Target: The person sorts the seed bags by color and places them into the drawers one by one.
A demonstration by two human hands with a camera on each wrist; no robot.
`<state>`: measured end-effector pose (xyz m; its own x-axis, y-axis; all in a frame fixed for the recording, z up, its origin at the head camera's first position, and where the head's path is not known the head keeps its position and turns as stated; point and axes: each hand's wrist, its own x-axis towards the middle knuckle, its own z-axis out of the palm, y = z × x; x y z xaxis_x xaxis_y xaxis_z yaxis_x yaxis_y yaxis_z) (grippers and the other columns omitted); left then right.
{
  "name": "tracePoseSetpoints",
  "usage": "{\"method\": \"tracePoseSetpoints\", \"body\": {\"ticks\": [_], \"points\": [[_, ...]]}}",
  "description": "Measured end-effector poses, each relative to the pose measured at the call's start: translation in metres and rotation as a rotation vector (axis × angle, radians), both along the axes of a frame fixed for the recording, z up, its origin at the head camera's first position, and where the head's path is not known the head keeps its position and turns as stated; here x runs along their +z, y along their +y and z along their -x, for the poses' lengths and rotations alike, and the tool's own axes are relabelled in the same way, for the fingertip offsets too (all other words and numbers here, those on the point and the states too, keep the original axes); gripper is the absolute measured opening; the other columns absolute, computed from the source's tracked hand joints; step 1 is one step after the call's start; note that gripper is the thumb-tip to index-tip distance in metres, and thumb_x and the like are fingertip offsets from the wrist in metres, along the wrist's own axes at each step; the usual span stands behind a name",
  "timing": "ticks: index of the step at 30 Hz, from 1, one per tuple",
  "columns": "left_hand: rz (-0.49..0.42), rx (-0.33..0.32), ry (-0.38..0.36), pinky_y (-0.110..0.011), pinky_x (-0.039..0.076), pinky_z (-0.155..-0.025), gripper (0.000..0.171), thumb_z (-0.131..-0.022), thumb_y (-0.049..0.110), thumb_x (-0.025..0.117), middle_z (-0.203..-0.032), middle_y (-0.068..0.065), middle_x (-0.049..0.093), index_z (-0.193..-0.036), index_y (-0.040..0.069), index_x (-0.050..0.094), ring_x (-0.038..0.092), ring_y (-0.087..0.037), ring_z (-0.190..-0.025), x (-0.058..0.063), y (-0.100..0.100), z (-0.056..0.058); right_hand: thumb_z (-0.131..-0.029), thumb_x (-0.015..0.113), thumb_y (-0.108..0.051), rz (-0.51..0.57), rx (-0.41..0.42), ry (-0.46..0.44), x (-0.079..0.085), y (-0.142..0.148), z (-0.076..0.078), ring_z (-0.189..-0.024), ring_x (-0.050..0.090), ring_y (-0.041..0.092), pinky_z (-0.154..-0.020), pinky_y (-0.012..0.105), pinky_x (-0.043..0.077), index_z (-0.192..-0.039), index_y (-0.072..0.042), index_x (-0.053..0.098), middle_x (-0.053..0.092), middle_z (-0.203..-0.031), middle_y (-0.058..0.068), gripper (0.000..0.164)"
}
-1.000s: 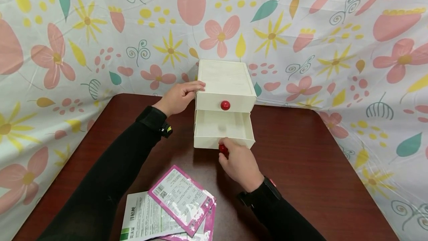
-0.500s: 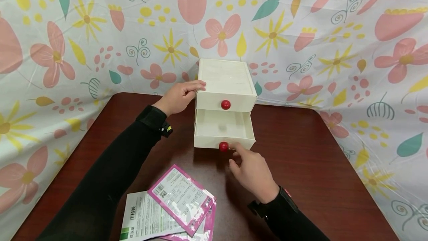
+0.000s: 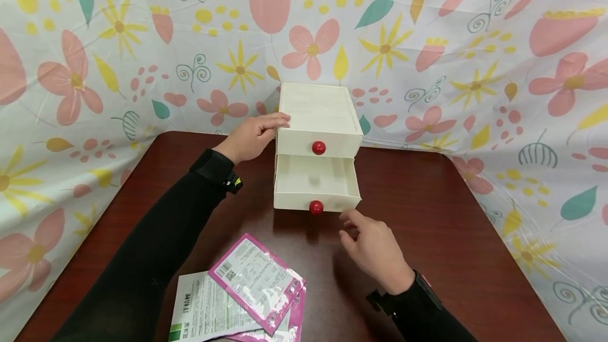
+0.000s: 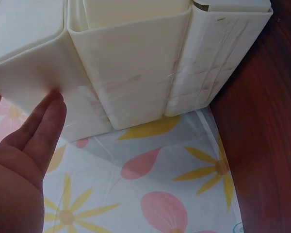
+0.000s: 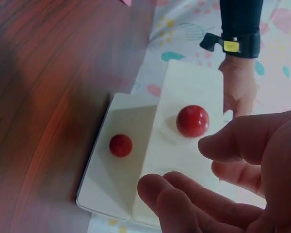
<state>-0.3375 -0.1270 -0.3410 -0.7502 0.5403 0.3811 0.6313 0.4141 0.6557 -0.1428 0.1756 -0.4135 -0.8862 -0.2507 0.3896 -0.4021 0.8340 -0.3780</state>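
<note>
A cream cabinet (image 3: 319, 104) with stacked drawers and red knobs stands at the back of the table. Its middle drawer (image 3: 315, 178) is pulled out, and its inside looks bare. Below it, in the right wrist view, the bottom drawer (image 5: 106, 179) sits pushed in; the head view hides it. My left hand (image 3: 249, 139) rests against the cabinet's upper left side, fingertips on the top edge; its fingers look straight in the left wrist view. My right hand (image 3: 377, 249) hangs with loosely bent fingers, right of the pulled-out drawer's red knob (image 3: 315, 207) and apart from it, holding nothing.
Near the front edge lie several overlapping flat packets: a pink-edged one (image 3: 256, 281) on top of a white and green one (image 3: 204, 307), with another pink-edged packet (image 3: 294, 321) partly underneath. A flower-printed cloth (image 3: 418, 57) hangs behind the dark wooden table (image 3: 451, 226).
My right hand has let go of the pulled-out drawer's red knob and moved right and toward me. My left hand stays at the cabinet, and the drawer has not moved.
</note>
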Motion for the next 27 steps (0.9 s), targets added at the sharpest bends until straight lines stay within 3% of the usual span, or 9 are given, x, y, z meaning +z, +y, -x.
{"method": "tracePoseSetpoints", "body": {"ticks": [4,7,14,15,17,21,24,27], "points": [[0.030,-0.009,0.005,-0.030,0.042,-0.089,0.037,-0.109,0.022,0.041,-0.148,0.010,0.047,-0.138,0.013,0.061,0.035,-0.002,-0.138,0.001,-0.002,0.001,-0.084,0.075,-0.006,-0.017,-0.002,-0.039,0.000,0.006,-0.004,-0.071,0.065,0.006,-0.059,0.027,0.051,-0.102,-0.014,0.067,0.069,-0.085,-0.006,0.022],[0.083,-0.014,0.024,-0.029,0.042,-0.094,0.038,-0.109,0.021,0.040,-0.151,0.009,0.044,-0.140,0.013,0.060,0.032,-0.003,-0.140,0.005,-0.004,0.001,-0.084,0.075,-0.006,-0.027,-0.001,-0.065,0.001,0.011,-0.007,-0.070,0.064,0.006,-0.058,0.025,0.051,-0.101,-0.013,0.067,0.067,-0.082,-0.008,0.020],[0.228,-0.023,0.081,-0.036,0.038,-0.081,0.044,-0.108,0.019,0.037,-0.160,0.003,0.031,-0.152,0.018,0.044,0.031,-0.010,-0.142,0.013,-0.015,-0.009,-0.083,0.077,-0.005,-0.024,-0.019,-0.100,0.000,0.019,-0.010,-0.071,0.065,0.005,-0.059,0.025,0.051,-0.101,-0.015,0.068,0.066,-0.083,-0.009,0.022],[0.237,-0.014,0.079,-0.035,0.039,-0.084,0.045,-0.108,0.019,0.038,-0.160,0.002,0.030,-0.154,0.018,0.041,0.031,-0.011,-0.141,0.012,-0.019,-0.012,-0.083,0.077,-0.006,-0.028,-0.019,-0.103,0.000,0.019,-0.010,-0.070,0.064,0.004,-0.059,0.025,0.051,-0.101,-0.016,0.068,0.066,-0.083,-0.009,0.023],[0.235,0.010,0.061,-0.037,0.039,-0.085,0.048,-0.108,0.019,0.041,-0.158,-0.001,0.033,-0.155,0.019,0.038,0.047,-0.017,-0.127,0.010,-0.030,-0.021,-0.083,0.077,-0.007,-0.034,-0.015,-0.106,0.000,0.020,-0.009,-0.069,0.064,0.003,-0.058,0.025,0.051,-0.101,-0.016,0.068,0.065,-0.081,-0.010,0.023],[0.227,0.032,0.055,-0.039,0.045,-0.090,0.049,-0.105,0.021,0.052,-0.154,-0.003,0.037,-0.153,0.017,0.043,0.057,-0.023,-0.113,0.006,-0.049,-0.042,-0.082,0.078,-0.009,-0.050,-0.011,-0.104,0.001,0.021,-0.009,-0.069,0.064,0.003,-0.059,0.026,0.051,-0.102,-0.017,0.069,0.066,-0.083,-0.009,0.023],[0.248,0.025,0.096,-0.037,0.048,-0.084,0.050,-0.102,0.023,0.059,-0.154,-0.005,0.040,-0.150,0.016,0.048,0.061,-0.020,-0.106,-0.001,-0.060,-0.060,-0.082,0.079,-0.010,-0.065,-0.012,-0.122,0.002,0.022,-0.010,-0.073,0.066,0.007,-0.060,0.029,0.052,-0.105,-0.017,0.069,0.067,-0.088,-0.004,0.026],[0.290,0.027,0.122,-0.032,0.048,-0.069,0.052,-0.099,0.024,0.064,-0.152,-0.004,0.042,-0.149,0.018,0.050,0.058,-0.013,-0.072,-0.011,-0.069,-0.078,-0.082,0.080,-0.012,-0.080,-0.003,-0.150,0.001,0.023,-0.011,-0.077,0.068,0.012,-0.062,0.030,0.053,-0.110,-0.017,0.069,0.068,-0.094,-0.001,0.030]]}}
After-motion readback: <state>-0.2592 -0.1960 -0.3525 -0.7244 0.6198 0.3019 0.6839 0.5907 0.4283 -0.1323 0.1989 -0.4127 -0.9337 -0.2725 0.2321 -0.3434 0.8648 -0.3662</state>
